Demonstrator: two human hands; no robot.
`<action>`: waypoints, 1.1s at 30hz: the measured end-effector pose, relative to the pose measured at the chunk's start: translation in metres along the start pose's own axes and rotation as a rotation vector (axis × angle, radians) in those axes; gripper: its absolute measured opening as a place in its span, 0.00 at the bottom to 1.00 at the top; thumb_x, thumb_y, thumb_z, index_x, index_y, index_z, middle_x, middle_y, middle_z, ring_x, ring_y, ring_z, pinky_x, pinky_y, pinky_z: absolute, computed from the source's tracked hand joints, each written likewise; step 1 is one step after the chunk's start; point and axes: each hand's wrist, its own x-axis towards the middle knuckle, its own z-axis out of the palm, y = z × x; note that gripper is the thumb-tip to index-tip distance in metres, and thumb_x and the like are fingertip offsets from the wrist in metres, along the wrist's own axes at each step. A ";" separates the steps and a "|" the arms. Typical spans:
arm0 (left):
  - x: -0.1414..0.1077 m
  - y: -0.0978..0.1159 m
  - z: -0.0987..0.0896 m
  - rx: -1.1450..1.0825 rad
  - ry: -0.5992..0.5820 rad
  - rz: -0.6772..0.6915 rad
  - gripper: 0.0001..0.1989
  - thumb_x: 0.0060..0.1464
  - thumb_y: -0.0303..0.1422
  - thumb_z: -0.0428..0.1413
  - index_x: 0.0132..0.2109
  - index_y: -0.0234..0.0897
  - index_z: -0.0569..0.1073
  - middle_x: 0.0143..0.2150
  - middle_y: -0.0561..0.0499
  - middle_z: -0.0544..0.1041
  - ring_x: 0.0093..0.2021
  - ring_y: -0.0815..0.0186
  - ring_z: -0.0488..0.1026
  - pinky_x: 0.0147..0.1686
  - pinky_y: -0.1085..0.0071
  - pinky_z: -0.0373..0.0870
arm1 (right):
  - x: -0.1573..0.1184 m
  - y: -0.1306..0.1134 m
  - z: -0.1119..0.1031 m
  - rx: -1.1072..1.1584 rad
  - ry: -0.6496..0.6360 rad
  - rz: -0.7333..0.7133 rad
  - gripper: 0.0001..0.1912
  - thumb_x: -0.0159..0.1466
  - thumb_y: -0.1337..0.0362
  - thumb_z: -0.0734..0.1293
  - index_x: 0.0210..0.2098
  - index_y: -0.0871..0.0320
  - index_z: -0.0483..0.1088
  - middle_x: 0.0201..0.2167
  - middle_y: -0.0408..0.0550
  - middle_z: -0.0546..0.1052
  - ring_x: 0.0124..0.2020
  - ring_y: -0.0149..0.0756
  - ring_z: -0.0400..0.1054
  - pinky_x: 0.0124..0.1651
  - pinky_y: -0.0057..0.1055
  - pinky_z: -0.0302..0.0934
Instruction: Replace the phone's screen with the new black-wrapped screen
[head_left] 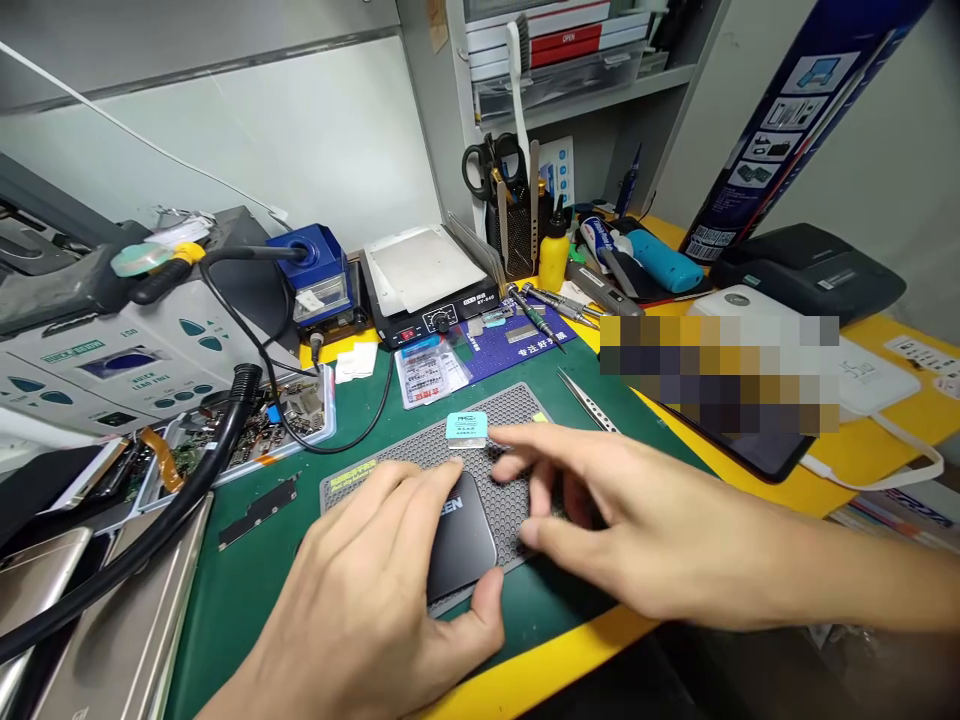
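My left hand (375, 580) lies over a flat black box (465, 545) with pale letters ending in "EEN". Its fingers cover the left part of the box and its thumb is by the near right corner, gripping it. The box rests on a grey honeycomb-patterned mat (514, 490). To the right, my right hand (592, 500) is open, fingers half bent and apart, with nothing visible in them. Its index fingertip is beside a small piece with a light-blue label (466, 426) near the far edge of the box; whether they touch I cannot tell.
Tweezers (589, 402) lie beyond the right hand. A thin dark metal plate (259, 512) is left of the mat. Behind stand a heating plate (431, 275), a yellow bottle (553, 250) and a tool holder (517, 225). A thick black hose (187, 500) crosses the left side.
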 end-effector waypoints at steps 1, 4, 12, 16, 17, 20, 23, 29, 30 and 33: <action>-0.001 0.000 0.001 -0.004 0.010 -0.004 0.26 0.48 0.34 0.61 0.54 0.27 0.71 0.43 0.39 0.78 0.43 0.53 0.77 0.41 0.56 0.78 | -0.003 -0.004 0.000 0.162 -0.032 0.089 0.27 0.68 0.63 0.64 0.67 0.52 0.60 0.53 0.51 0.76 0.46 0.40 0.75 0.46 0.35 0.70; -0.003 0.001 0.005 -0.026 0.047 -0.041 0.26 0.47 0.33 0.61 0.54 0.27 0.71 0.43 0.39 0.78 0.44 0.52 0.76 0.41 0.56 0.78 | -0.007 -0.016 0.002 0.490 -0.146 0.256 0.22 0.69 0.63 0.64 0.62 0.58 0.65 0.45 0.50 0.79 0.45 0.39 0.75 0.43 0.32 0.70; -0.007 0.004 0.008 -0.029 0.108 -0.020 0.24 0.48 0.30 0.59 0.53 0.22 0.71 0.39 0.38 0.78 0.41 0.52 0.75 0.41 0.55 0.77 | 0.002 -0.029 0.005 0.713 -0.037 0.496 0.12 0.63 0.68 0.67 0.45 0.65 0.76 0.40 0.56 0.81 0.38 0.39 0.76 0.45 0.35 0.70; -0.008 0.005 0.009 -0.022 0.114 -0.015 0.24 0.48 0.30 0.58 0.52 0.22 0.72 0.39 0.38 0.78 0.41 0.52 0.75 0.41 0.55 0.77 | 0.002 -0.029 0.003 0.804 -0.049 0.526 0.16 0.60 0.71 0.66 0.47 0.64 0.76 0.45 0.59 0.81 0.47 0.44 0.76 0.47 0.36 0.68; -0.008 0.005 0.009 -0.022 0.115 -0.016 0.24 0.48 0.30 0.58 0.52 0.22 0.72 0.39 0.38 0.78 0.41 0.52 0.75 0.41 0.55 0.77 | 0.002 -0.029 0.003 0.820 -0.063 0.527 0.16 0.60 0.71 0.65 0.48 0.64 0.75 0.46 0.59 0.80 0.48 0.45 0.76 0.47 0.36 0.68; -0.008 0.005 0.010 -0.013 0.125 -0.016 0.24 0.49 0.31 0.58 0.52 0.21 0.72 0.40 0.37 0.78 0.42 0.51 0.75 0.41 0.55 0.78 | 0.004 -0.029 0.000 0.865 -0.080 0.550 0.17 0.61 0.69 0.64 0.49 0.65 0.74 0.49 0.61 0.79 0.50 0.45 0.75 0.47 0.35 0.67; -0.008 0.005 0.010 -0.009 0.128 -0.013 0.24 0.49 0.32 0.58 0.52 0.21 0.72 0.40 0.37 0.78 0.43 0.50 0.76 0.40 0.55 0.78 | 0.008 -0.030 -0.003 0.914 -0.087 0.584 0.18 0.61 0.69 0.66 0.50 0.67 0.72 0.50 0.63 0.78 0.51 0.46 0.74 0.50 0.37 0.67; -0.009 0.005 0.011 -0.008 0.136 -0.013 0.25 0.48 0.32 0.59 0.53 0.23 0.72 0.42 0.38 0.78 0.44 0.50 0.76 0.42 0.55 0.79 | 0.015 -0.030 -0.010 1.001 -0.119 0.636 0.17 0.59 0.69 0.67 0.48 0.64 0.72 0.45 0.57 0.79 0.43 0.38 0.76 0.46 0.32 0.68; -0.009 0.005 0.011 -0.005 0.135 -0.010 0.25 0.48 0.32 0.60 0.53 0.23 0.72 0.42 0.37 0.79 0.44 0.50 0.76 0.42 0.55 0.79 | 0.016 -0.030 -0.011 1.007 -0.121 0.638 0.16 0.59 0.69 0.67 0.47 0.64 0.72 0.44 0.56 0.79 0.41 0.37 0.76 0.44 0.31 0.68; -0.008 0.005 0.011 -0.001 0.125 -0.007 0.25 0.48 0.31 0.60 0.54 0.24 0.72 0.43 0.37 0.79 0.44 0.50 0.77 0.43 0.54 0.79 | 0.018 -0.030 -0.014 1.019 -0.133 0.646 0.13 0.58 0.69 0.68 0.43 0.63 0.73 0.42 0.55 0.79 0.41 0.38 0.76 0.40 0.29 0.67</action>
